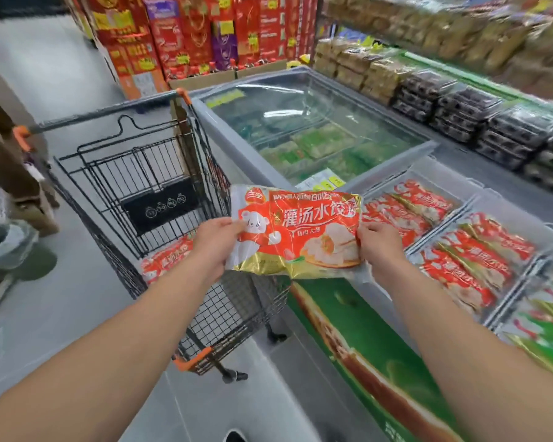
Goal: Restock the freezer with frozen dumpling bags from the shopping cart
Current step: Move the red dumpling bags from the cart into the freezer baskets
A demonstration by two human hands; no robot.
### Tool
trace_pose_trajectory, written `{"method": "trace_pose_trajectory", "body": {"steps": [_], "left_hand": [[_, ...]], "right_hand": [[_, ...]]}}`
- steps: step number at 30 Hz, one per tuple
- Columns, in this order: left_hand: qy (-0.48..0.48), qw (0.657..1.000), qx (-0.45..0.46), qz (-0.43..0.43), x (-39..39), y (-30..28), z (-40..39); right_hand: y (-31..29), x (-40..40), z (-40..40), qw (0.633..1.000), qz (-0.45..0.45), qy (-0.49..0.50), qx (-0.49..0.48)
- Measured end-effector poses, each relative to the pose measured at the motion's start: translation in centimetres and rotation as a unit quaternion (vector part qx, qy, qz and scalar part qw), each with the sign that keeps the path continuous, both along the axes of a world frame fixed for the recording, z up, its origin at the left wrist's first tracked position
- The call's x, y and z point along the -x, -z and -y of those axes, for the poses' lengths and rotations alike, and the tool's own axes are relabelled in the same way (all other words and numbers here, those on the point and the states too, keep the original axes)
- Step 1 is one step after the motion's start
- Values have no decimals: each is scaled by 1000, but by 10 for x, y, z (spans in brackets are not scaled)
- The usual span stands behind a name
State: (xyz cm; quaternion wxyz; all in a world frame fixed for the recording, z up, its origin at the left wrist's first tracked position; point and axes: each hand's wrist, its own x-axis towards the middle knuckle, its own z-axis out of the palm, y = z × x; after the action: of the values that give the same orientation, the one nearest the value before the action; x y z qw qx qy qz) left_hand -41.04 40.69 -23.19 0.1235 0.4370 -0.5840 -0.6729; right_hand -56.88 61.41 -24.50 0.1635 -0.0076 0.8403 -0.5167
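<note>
Hands at centre: the left hand (216,247) pinches the left edge of a red, white and gold plastic bag of frozen dumplings (296,232), thumb on the printed face; the right hand (380,247) grips the bag's right edge with curled fingers. The bag is held face-up in the air, between the cart and the freezer, over the freezer's near rim. To the left stands a black wire shopping cart with orange corner guards (147,173); more red dumpling bags (166,258) lie in its basket, partly hidden by the left forearm. To the right is a grey chest freezer with a green printed front panel (364,346). Its open near section is split by clear dividers into compartments holding rows of matching red dumpling bags (460,260). Farther back, a sliding glass lid (310,119) covers green-packed frozen goods. Behind the freezer, shelves (460,100) carry wrapped baked goods and dark plastic trays. Red gift boxes (186,36) are stacked at the far end of the grey floor (61,314).
</note>
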Motion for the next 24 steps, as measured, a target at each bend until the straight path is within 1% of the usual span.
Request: {"method": "trace_pose_trajectory", "body": {"steps": [4, 9, 15, 19, 24], "left_hand": [[20, 1000, 7, -13, 32, -5, -42], [35, 999, 32, -23, 71, -6, -104], [48, 997, 41, -38, 117, -10, -169], [51, 997, 44, -36, 146, -11, -197], [68, 996, 52, -17, 188, -5, -213]], "right_hand": [[-14, 15, -56, 999, -22, 19, 14], [-24, 46, -124, 998, -25, 48, 20], [-27, 88, -188, 998, -11, 57, 39], [-21, 113, -218, 997, -23, 61, 39], [-1, 152, -239, 996, 1, 80, 45]]}}
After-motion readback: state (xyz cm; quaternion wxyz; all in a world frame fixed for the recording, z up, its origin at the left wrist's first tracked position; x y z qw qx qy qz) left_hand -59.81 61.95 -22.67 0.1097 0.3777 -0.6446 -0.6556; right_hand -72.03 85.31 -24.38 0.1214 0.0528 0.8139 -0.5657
